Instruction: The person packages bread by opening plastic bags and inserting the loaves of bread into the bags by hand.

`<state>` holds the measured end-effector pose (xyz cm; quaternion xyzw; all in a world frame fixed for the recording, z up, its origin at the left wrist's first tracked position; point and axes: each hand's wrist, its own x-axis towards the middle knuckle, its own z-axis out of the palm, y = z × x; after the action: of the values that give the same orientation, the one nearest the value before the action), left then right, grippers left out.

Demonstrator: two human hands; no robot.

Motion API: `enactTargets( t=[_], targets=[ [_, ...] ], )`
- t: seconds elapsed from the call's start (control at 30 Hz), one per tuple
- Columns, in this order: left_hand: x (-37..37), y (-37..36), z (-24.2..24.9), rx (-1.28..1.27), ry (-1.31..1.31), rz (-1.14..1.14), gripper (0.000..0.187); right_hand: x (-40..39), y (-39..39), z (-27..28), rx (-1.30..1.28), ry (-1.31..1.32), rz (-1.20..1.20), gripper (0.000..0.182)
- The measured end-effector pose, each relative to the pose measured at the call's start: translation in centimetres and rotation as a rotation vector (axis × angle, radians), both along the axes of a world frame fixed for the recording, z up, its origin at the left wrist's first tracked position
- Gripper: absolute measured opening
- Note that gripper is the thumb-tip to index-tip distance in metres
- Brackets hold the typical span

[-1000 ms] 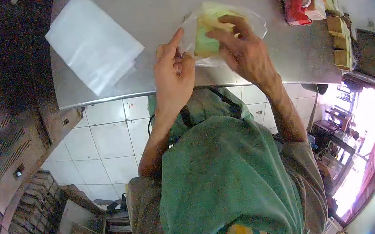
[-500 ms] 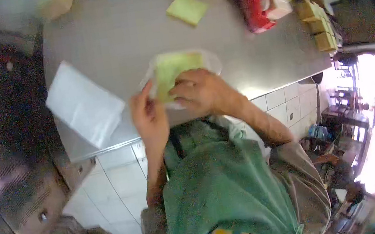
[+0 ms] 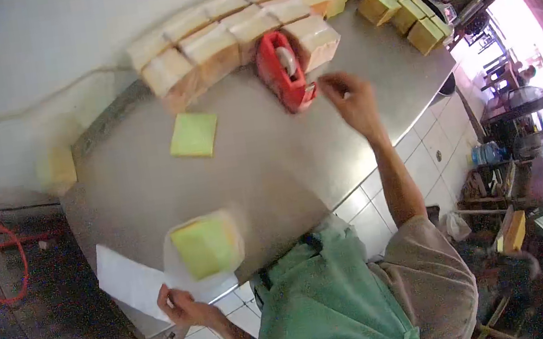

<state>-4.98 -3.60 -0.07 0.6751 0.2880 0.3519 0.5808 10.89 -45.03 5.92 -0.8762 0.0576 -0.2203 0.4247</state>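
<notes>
Right hand [image 3: 350, 99] has moved off the yellow-green pad [image 3: 203, 248] to just beside the red tape dispenser [image 3: 280, 74], fingers bent, any hold indeterminable, leaving the pad unheld on unfolded clear wrap [image 3: 177, 271]; left hand [image 3: 183, 307] curled at the white sheets [image 3: 127, 280], grip likewise unclear.

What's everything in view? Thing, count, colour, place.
Table: 1, grey, centre
Square stacks: 2, yellow-green, one on clear plastic near front edge, one mid-table
Sheets: one pile, white, front left corner
Wrapped blocks: about ten, pale, along wall
Tape dispenser: 1, red, before wrapped blocks
Small blocks: several, yellow, table's right end
Hose-like loop: 1, red, left
Clutter: uncountable, dark, right background
Floor tiles: many, white, below table
Apron: 1, green, on person
Left hand: 1, bare, at sheets
Right hand: 1, bare, beside dispenser
</notes>
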Motion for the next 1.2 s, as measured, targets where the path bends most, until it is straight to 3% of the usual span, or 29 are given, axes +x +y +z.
enactTargets(
  t=[0.07,0.17,0.23,0.3,0.33,0.37,0.4,0.43,0.53,0.57,0.8,0.97,1.07,1.2],
  targets=[
    [1.7,-2.6,1.6,0.164,0.029,0.145,0.018,3.7,-6.8,-0.9,0.070,-0.004,-0.129,0.023],
    [3.7,-7.7,3.2,0.128,0.062,0.249,0.017,11.1,-18.5,-3.3,0.115,-0.005,-0.217,0.026],
    [4.7,-11.1,2.3,0.133,0.014,0.181,0.016,16.4,-26.0,-5.2,0.094,0.004,-0.246,0.028],
    [4.7,-13.6,0.9,0.168,-0.008,0.071,0.015,21.2,-30.4,-5.1,-0.056,0.061,-0.345,0.022],
    [5.3,-15.5,1.0,0.220,-0.014,0.011,0.015,24.4,-33.6,-6.2,-0.630,0.202,-0.365,0.024],
    [5.3,-17.5,1.2,0.083,0.014,-0.080,0.015,26.6,-36.5,-7.3,-0.755,0.251,-0.352,0.024],
    [5.7,-19.3,1.4,0.255,0.042,-0.215,0.013,28.2,-38.7,-7.9,-0.836,0.327,-0.306,0.025],
    [5.5,-20.7,1.7,0.170,0.227,-0.283,0.012,29.8,-40.8,-8.9,-0.910,0.394,-0.246,0.025],
    [6.4,-25.4,4.8,0.224,0.417,-0.526,0.020,33.9,-45.5,-11.8,-1.080,0.526,-0.060,0.028],
    [6.3,-26.2,5.0,0.119,0.506,-0.575,0.023,35.3,-46.3,-12.4,-1.127,0.551,-0.021,0.029],
    [6.1,-29.0,3.5,0.195,0.471,-0.655,0.022,40.8,-47.8,-13.8,-1.334,0.552,0.013,0.040],
    [5.9,-28.7,3.4,0.240,0.503,-0.665,0.020,41.3,-47.2,-11.7,-1.211,0.338,-0.175,0.037],
    [5.3,-27.7,3.2,0.247,0.457,-0.681,0.021,40.4,-45.6,-9.3,-0.959,-0.009,-0.234,0.034],
    [4.7,-26.3,3.3,0.193,0.316,-0.675,0.023,38.3,-42.0,-2.7,-0.722,-0.528,-0.079,0.031]
  ],
)
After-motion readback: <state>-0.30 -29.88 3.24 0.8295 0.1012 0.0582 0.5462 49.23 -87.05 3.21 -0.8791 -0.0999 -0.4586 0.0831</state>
